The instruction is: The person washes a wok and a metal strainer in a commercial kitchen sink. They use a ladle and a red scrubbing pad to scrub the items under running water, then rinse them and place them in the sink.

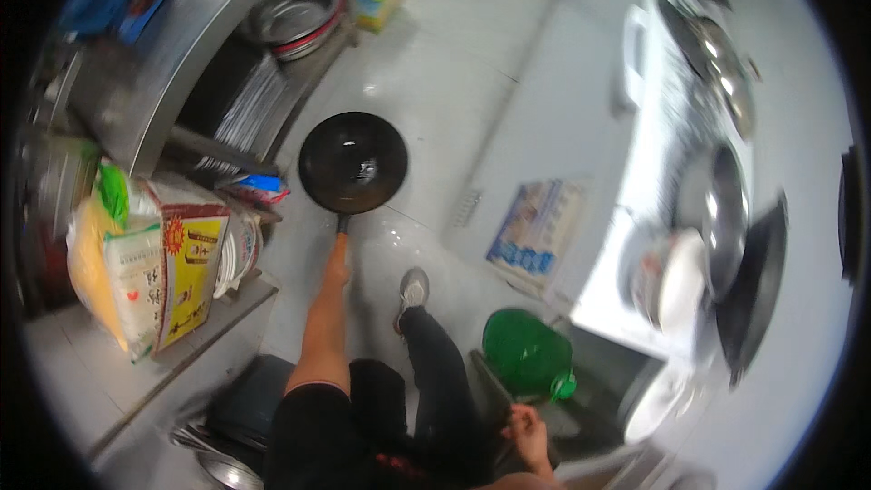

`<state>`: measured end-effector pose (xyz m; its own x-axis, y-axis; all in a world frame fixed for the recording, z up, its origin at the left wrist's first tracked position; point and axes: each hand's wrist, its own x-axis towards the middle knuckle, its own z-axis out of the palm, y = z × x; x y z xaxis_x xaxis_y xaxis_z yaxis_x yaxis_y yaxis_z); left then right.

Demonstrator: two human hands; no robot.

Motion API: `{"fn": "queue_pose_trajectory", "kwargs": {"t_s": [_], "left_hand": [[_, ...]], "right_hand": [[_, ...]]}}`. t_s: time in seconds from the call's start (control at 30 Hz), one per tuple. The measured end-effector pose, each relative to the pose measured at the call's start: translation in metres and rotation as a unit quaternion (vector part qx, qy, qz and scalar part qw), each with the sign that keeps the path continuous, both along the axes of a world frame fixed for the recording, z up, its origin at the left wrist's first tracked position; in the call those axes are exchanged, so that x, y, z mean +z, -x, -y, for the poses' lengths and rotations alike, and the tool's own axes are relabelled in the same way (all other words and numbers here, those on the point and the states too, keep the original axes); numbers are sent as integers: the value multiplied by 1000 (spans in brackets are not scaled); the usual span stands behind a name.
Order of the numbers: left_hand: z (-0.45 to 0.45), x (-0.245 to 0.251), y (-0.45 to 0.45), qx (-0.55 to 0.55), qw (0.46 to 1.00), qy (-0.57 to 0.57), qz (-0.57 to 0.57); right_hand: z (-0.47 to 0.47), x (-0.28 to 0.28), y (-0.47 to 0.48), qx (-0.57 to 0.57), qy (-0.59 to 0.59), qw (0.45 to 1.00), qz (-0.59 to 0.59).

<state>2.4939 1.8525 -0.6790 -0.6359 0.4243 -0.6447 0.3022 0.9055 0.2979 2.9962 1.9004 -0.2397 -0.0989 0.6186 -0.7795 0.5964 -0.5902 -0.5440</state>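
Note:
My left hand [336, 265] is stretched out ahead of me and grips the handle of a dark wok [353, 163]. The wok hangs over the tiled floor with its shiny inner face turned up, and nothing but glare shows in it. At the lower right, my right hand [525, 427] is held near my hip with its fingers curled. Blur leaves it uncertain whether anything is between them. Just beyond that hand stands a green plastic jug [527, 352] with a green cap.
On the left, a steel shelving unit [197, 34] holds metal basins [297, 10]. Bagged goods [167, 279] sit on a tiled ledge [88, 381]. To the right is a white chest freezer [544, 122], with several pans [727, 218] along its far side.

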Motion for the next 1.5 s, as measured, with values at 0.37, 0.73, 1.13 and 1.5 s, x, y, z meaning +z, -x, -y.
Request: {"fn": "queue_pose_trajectory", "kwargs": {"t_s": [0.37, 0.73, 1.13, 1.5], "left_hand": [[102, 292, -282, -195, 826, -380, 368], [278, 599, -614, -653, 510, -349, 438], [640, 357, -907, -905, 426, -9, -11], [642, 411, -950, -934, 348, -38, 67]], "right_hand": [[304, 168, -42, -117, -190, 975, 1], [624, 185, -168, -579, -286, 733, 213], [878, 153, -324, -649, -211, 670, 292], [952, 65, -412, -680, -172, 698, 144]]}}
